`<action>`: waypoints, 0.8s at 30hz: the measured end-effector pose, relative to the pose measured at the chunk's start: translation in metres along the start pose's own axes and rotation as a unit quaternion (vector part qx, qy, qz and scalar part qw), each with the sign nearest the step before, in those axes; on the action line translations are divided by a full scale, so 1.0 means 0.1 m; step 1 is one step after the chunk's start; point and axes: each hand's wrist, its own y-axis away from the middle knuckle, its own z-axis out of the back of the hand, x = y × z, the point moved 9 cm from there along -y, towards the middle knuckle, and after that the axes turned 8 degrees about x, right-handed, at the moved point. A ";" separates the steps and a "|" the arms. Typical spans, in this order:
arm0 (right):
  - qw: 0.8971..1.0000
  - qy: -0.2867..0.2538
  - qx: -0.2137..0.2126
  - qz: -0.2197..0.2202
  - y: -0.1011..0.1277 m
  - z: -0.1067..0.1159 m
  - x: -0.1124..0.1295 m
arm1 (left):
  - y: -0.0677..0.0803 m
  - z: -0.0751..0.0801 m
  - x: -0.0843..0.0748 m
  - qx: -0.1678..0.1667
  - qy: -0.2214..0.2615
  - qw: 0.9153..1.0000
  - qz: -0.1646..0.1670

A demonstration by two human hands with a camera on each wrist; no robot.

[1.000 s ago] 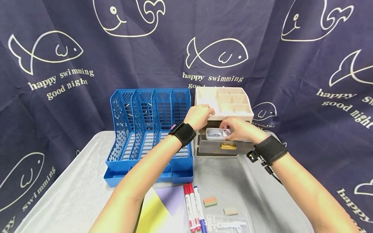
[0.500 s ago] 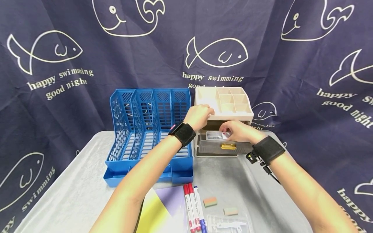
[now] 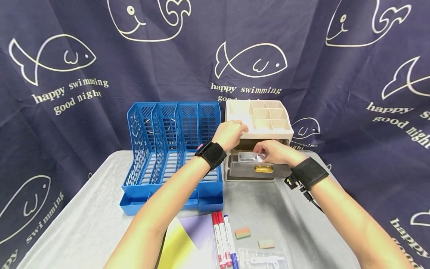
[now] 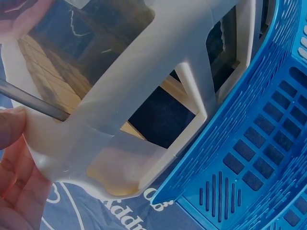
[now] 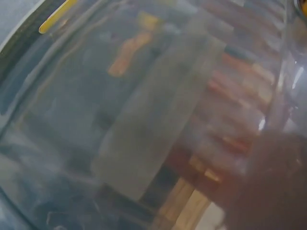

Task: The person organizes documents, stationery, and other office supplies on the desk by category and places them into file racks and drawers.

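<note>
Right hand (image 3: 276,151) pinches clear rectangular plastic box (image 3: 246,157) by its right end, long axis crosswise; left hand (image 3: 230,134) grips white plastic drawer organiser (image 3: 268,132)

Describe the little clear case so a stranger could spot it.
Find the white organizer beside the blue rack, then its open, see-through drawer with the gold handle. The clear case shows just above the drawer front, held by the right hand, whereas the other clear box lies by the markers.
</note>
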 end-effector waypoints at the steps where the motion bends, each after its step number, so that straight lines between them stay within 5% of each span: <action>1: 1.000 0.000 0.000 -0.001 0.00 0.00 0.00 | 0.00 0.00 0.00 0.000 0.000 1.000 0.000; 24: 0.999 -0.027 -0.022 0.003 0.10 0.11 0.01 | 0.00 0.01 0.00 -0.012 -0.010 1.000 -0.003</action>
